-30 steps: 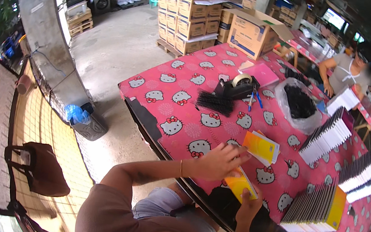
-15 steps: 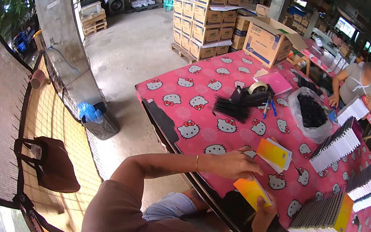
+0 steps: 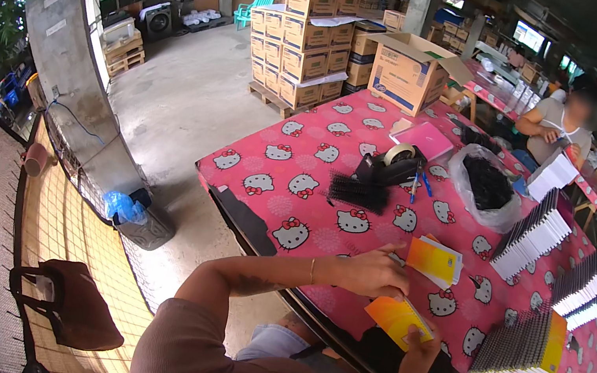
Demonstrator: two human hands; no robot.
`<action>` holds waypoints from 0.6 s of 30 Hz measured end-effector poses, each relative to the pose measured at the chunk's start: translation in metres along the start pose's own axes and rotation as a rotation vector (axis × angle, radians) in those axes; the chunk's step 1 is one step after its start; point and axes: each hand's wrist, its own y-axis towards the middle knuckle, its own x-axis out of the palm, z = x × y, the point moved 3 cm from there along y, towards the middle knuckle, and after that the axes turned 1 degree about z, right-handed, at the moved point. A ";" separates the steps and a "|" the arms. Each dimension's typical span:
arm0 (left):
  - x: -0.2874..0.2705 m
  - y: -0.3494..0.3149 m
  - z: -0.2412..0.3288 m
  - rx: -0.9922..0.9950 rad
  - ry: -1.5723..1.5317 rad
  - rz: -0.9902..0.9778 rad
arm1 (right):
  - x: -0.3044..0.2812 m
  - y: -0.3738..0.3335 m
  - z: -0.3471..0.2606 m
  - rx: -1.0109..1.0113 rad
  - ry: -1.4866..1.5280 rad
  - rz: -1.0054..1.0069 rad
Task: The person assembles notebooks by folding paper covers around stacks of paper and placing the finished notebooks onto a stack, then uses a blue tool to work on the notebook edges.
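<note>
Right hand (image 3: 421,352) gripping near end of yellow-orange notebook (image 3: 396,320), thumb on cover. Left hand (image 3: 377,273) just above notebook's far edge, fingers curled; cannot tell whether pinching it. Notebook between hands, tilted over counter (image 3: 322,302) edge. Beyond left fingers, yellow booklet (image 3: 432,260) flat on counter. Farther right, spiral-bound notebook stack (image 3: 515,354).

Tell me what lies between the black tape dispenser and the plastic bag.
In the head view, two blue pens lie there on the pink tablecloth.
</note>
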 end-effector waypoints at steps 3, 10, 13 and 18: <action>0.003 -0.002 0.006 0.020 0.038 0.069 | -0.002 -0.001 -0.004 0.050 0.007 -0.010; 0.011 0.002 0.009 -0.116 0.029 0.049 | -0.005 0.000 -0.007 0.019 -0.047 0.005; 0.010 0.003 0.008 -0.074 -0.062 0.114 | -0.004 0.000 -0.008 -0.010 -0.119 -0.005; 0.006 0.006 0.003 -0.127 -0.163 -0.068 | -0.003 0.000 -0.003 0.003 -0.085 -0.022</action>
